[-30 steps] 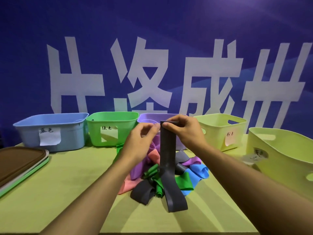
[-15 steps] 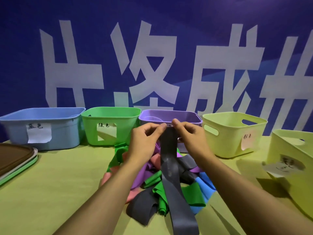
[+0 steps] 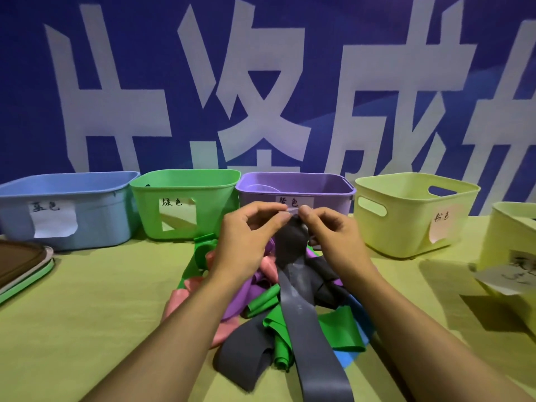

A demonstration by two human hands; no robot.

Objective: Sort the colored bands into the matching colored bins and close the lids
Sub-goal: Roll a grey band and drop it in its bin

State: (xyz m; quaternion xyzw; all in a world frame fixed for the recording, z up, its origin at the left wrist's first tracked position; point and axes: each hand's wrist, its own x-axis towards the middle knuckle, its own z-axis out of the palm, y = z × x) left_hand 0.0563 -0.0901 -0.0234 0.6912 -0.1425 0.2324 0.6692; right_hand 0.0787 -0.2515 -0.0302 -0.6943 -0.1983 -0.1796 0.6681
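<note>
My left hand [image 3: 249, 236] and my right hand [image 3: 330, 236] both pinch the top end of a long grey band [image 3: 310, 323], which hangs down toward me. Under it lies a pile of bands [image 3: 255, 300] in pink, purple, green, blue and grey on the table. Along the back stand a blue bin [image 3: 87, 204], a green bin [image 3: 208, 204], a purple bin [image 3: 327, 192] and a pale yellow bin [image 3: 406, 221], each with a paper label. Another pale yellow bin [image 3: 504, 242] sits at the right edge.
A stack of lids [image 3: 20, 265], brown on top with a green one beneath, lies at the left edge of the yellow-green table [image 3: 95, 314]. A blue banner with big white characters fills the wall behind the bins.
Both hands have come lower and closer together on the grey band's top end. The view has moved nearer to the table, so the bins look larger.
</note>
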